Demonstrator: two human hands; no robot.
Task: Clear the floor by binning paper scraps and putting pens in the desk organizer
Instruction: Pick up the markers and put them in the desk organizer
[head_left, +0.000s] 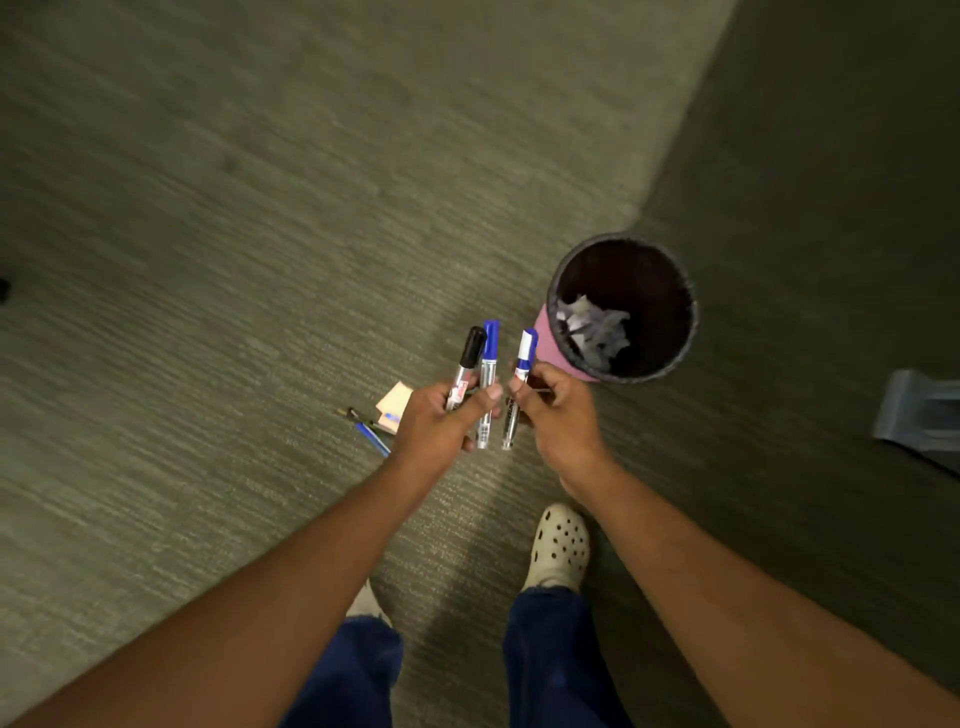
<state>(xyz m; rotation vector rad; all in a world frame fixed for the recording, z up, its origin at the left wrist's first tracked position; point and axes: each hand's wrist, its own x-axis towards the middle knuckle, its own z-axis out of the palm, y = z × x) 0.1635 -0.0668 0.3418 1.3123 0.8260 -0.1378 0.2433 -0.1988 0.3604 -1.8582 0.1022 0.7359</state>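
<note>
Right, we're standing on the carpet (208, 260) with both hands full of markers. Left hand (434, 423) is wrapped around two: the black-capped marker (466, 364) and a blue-capped marker (488, 364), side by side, caps pointing up and away from us. Right hand (553, 410) is closed on a third marker (523, 364), blue cap, same orientation; a dark barrel shows under its fingers, can't tell if that's a separate pen. The two hands nearly touch at the thumbs.

Just beyond and left of the left hand, loose pens (371, 431) lie on the floor beside a sticky-note pad (395, 402), long axes running diagonally. Left hand is nearer them.

Further out, right of the right hand, the bin (566, 291) stands upright with paper scraps (592, 327) inside.

Desk organizer isn't in view, so we judge a turn is needed.
</note>
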